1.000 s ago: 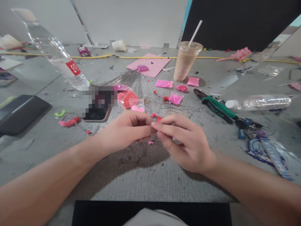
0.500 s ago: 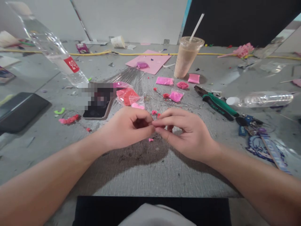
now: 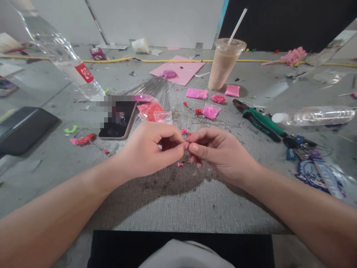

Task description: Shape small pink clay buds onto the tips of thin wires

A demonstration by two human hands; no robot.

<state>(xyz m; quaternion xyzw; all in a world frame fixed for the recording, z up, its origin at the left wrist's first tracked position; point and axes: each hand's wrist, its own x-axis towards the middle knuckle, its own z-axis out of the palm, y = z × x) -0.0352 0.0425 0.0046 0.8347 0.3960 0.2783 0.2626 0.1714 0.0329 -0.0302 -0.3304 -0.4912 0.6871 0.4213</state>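
Observation:
Fingertips of my left hand [image 3: 158,147] and my right hand [image 3: 213,150] meet above the table, both pinched closed. Between them shows a tiny bit of pink clay [image 3: 186,146], mostly covered by the fingers. Just behind the fingertips are small pink-red clay blobs [image 3: 184,131], apparently on thin wire. A pink scrap [image 3: 180,164] lies on the table below the hands. Beyond my left hand are a red clay packet [image 3: 150,110] and a clear bag [image 3: 163,117] with pink clay. A bright pink packet [image 3: 210,111] sits behind my right hand.
Green-handled pliers [image 3: 263,123], keys with a charm [image 3: 315,171] and a lying bottle [image 3: 323,116] are at right. A drink cup [image 3: 224,67] stands behind. A phone [image 3: 118,121], a tall bottle [image 3: 64,56] and thin wires [image 3: 150,86] are at left and back.
My right thumb has rolled upward over the fingertips, and its lower fingers have curled down. The pink bit between the fingertips now shows. The view has shifted slightly.

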